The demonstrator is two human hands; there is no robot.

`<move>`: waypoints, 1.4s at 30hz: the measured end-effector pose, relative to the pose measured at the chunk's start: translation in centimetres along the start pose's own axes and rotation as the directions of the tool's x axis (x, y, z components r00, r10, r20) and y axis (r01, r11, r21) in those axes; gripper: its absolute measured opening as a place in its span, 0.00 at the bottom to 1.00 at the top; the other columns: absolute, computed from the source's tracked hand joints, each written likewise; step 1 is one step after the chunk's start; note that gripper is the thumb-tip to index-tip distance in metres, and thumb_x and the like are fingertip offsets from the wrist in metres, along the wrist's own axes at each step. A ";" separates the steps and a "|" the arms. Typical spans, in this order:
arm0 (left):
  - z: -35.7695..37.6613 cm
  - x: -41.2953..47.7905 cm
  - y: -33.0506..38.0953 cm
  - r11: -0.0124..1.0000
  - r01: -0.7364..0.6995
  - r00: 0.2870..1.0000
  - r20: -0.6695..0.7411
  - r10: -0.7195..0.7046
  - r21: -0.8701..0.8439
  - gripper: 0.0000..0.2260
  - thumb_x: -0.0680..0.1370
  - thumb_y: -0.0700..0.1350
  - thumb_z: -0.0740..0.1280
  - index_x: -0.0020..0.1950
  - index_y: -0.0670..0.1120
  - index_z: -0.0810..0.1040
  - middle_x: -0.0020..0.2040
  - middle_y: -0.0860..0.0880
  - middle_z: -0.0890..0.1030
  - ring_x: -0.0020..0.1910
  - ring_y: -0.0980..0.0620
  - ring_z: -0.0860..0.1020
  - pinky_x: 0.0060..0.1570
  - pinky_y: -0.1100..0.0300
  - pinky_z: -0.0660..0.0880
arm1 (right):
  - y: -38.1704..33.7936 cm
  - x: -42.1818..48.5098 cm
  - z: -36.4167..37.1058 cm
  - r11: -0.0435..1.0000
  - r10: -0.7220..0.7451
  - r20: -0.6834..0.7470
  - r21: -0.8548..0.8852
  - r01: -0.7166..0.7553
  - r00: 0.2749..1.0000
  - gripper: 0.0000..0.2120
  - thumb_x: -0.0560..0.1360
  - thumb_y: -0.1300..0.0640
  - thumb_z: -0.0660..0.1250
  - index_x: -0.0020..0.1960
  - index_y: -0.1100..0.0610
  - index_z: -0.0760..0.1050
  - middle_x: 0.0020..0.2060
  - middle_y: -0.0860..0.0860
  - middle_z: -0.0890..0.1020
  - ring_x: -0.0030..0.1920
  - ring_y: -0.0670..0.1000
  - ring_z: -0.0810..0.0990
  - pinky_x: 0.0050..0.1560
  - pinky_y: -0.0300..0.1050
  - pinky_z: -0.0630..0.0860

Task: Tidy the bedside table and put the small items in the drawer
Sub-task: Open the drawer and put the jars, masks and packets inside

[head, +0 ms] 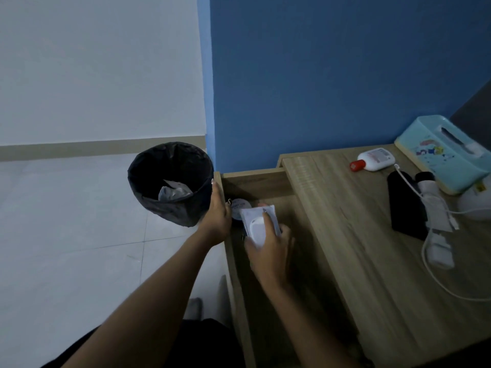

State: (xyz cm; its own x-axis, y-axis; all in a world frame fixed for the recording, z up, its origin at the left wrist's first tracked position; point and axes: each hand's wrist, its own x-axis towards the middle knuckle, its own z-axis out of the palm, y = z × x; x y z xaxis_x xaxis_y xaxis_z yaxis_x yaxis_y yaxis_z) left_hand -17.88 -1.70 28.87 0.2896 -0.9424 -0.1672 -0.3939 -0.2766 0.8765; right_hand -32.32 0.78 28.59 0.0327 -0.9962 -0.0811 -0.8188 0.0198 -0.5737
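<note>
Now the right hand (268, 251) grips a white packet (259, 223) over the open drawer (255, 181), near a round tin (240, 203) inside. The left hand (218, 211) rests straight-fingered on the drawer's front.

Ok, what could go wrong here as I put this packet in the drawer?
The packet in your right hand could land on the round tin below it and sit high, perhaps jamming the drawer. Your left hand rests on the drawer's edge, so it might get pinched when closing.
</note>
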 end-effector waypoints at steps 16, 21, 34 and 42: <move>-0.2 0.1 -0.7 1.000 0.024 1.000 0.013 -0.024 -0.003 0.32 0.82 0.44 0.53 0.76 0.46 0.32 0.79 0.45 0.40 0.78 0.47 0.47 0.77 0.49 0.52 | 2.4 -0.7 6.1 0.974 0.004 0.283 -0.217 0.060 0.959 0.37 0.73 0.38 0.63 0.76 0.43 0.49 0.72 0.59 0.56 0.72 0.60 0.57 0.70 0.54 0.60; -0.3 0.1 -0.8 1.000 0.016 1.000 0.005 -0.016 -0.008 0.33 0.82 0.45 0.54 0.76 0.48 0.31 0.79 0.46 0.40 0.78 0.48 0.47 0.77 0.49 0.52 | 2.0 -0.2 6.8 0.954 0.010 0.291 -0.289 0.078 0.957 0.35 0.76 0.38 0.58 0.76 0.44 0.46 0.73 0.59 0.55 0.72 0.60 0.57 0.69 0.54 0.59; -0.3 0.5 -1.7 0.999 0.025 1.000 0.006 -0.025 -0.020 0.33 0.82 0.47 0.53 0.75 0.51 0.30 0.79 0.45 0.42 0.78 0.46 0.50 0.76 0.46 0.56 | 1.5 -0.9 6.4 0.917 -0.055 0.179 -0.381 0.121 0.982 0.38 0.74 0.34 0.59 0.77 0.43 0.46 0.75 0.61 0.58 0.66 0.62 0.68 0.60 0.58 0.68; -0.7 0.2 -2.0 0.995 0.044 0.999 -0.028 -0.042 0.093 0.32 0.82 0.45 0.54 0.76 0.45 0.34 0.79 0.41 0.44 0.78 0.44 0.50 0.76 0.47 0.54 | -0.3 -0.9 -2.0 0.969 -0.198 0.126 -0.127 0.214 0.972 0.32 0.76 0.39 0.59 0.75 0.47 0.53 0.74 0.51 0.61 0.73 0.52 0.60 0.70 0.49 0.61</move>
State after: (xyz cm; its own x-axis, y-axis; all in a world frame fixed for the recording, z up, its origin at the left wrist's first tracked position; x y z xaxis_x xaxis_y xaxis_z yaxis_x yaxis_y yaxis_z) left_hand -16.43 -1.23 27.43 0.3304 -0.9244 -0.1907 -0.4601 -0.3342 0.8226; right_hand -33.30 1.51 30.48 0.2662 -0.9615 -0.0679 -0.8588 -0.2046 -0.4697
